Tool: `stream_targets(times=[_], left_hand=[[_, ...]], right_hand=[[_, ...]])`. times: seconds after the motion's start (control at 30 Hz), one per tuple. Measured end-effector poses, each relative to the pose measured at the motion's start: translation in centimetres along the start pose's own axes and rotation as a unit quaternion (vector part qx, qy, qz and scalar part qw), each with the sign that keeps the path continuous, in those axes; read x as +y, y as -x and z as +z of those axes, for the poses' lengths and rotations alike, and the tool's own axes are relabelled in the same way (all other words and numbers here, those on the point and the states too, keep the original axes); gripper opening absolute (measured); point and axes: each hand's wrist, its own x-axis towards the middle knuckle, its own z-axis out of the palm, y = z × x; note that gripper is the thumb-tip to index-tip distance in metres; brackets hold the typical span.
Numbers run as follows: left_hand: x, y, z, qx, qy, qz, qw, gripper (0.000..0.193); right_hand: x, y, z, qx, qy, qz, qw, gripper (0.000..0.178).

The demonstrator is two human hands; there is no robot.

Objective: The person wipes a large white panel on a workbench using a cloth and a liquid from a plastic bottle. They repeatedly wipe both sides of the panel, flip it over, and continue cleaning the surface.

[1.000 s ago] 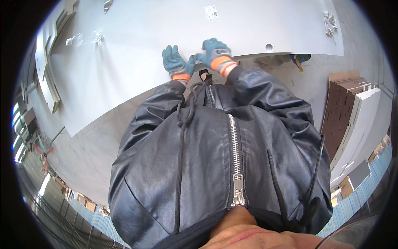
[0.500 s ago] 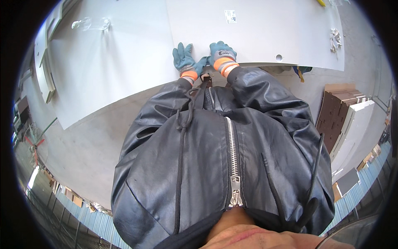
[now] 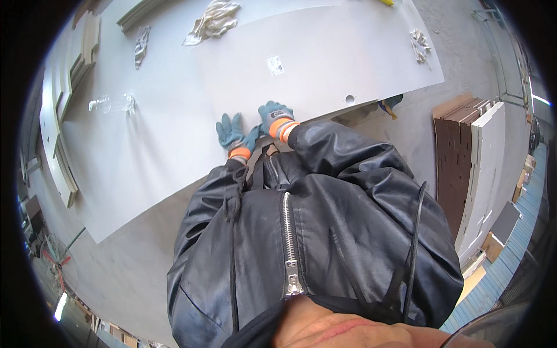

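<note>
My left hand point(image 3: 234, 136), in a teal and grey glove with an orange cuff, rests at the near edge of a light grey panel point(image 3: 313, 52). Its fingers are spread and its thumb points toward the other hand. Right beside it, my right hand point(image 3: 276, 119) wears a matching glove. Its fingers are curled together at the same edge, and whatever they hold is hidden. The panel has a small white label point(image 3: 275, 65) and a round hole point(image 3: 350, 99) near its right front. It lies against or over a wider white sheet point(image 3: 139, 168); I cannot tell which.
A clear plastic bottle point(image 3: 113, 104) lies on the white sheet at left. Crumpled cloths point(image 3: 213, 22) and a pair of pale gloves or rags point(image 3: 419, 46) lie farther off. Stacked boards point(image 3: 65, 110) line the left side. Brown and white panels point(image 3: 464, 168) stand to the right.
The view has shifted, bringing in more of the far side, with cloths and boards. Both hands keep nearly the same place at the panel's edge and the same pose.
</note>
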Motion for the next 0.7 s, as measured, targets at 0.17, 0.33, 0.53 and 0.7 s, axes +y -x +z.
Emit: stream_targets(times=[0.17,0.33,0.53,0.7], left_hand=[[2.0,-3.0,-1.5,0.208,0.053,-0.003,0.977,0.065],[12.3,-11.0,-1.4,0.282,0.089,0.091,0.951,0.059],[25.2,-23.3,3.9,0.251,0.072,0.060,0.964,0.067],[32.6,-26.1,5.8,0.073,-0.125,-0.139,0.980,0.083]], right_hand=[[5.9,-1.6,-2.2,-0.097,-0.266,-0.091,0.955,0.032],[14.4,-2.9,-7.5,-0.058,-0.481,-0.086,0.871,0.030],[29.3,-6.9,-16.5,0.034,-0.456,0.004,0.890,0.026],[39.8,-9.2,-20.3,0.055,-0.453,0.092,0.885,0.020]])
